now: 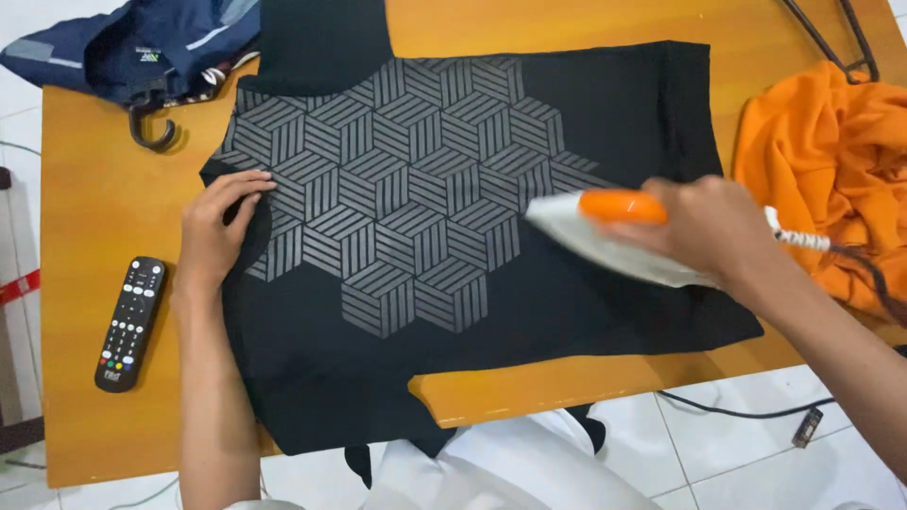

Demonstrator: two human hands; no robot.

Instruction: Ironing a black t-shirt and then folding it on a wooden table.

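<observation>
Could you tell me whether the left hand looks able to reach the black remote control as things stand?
Probably yes: the left hand rests flat on the black shirt, holding nothing, and bare table lies between it and the remote control.

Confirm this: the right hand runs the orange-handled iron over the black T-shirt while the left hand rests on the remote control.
Not quite. In the head view the left hand presses on the black T-shirt; the remote control lies untouched beside it. The right hand does hold the iron.

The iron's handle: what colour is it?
Orange, on a white iron held by the right hand; head view.

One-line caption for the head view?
Right hand runs an iron over a black shirt; left hand holds it flat.
</observation>
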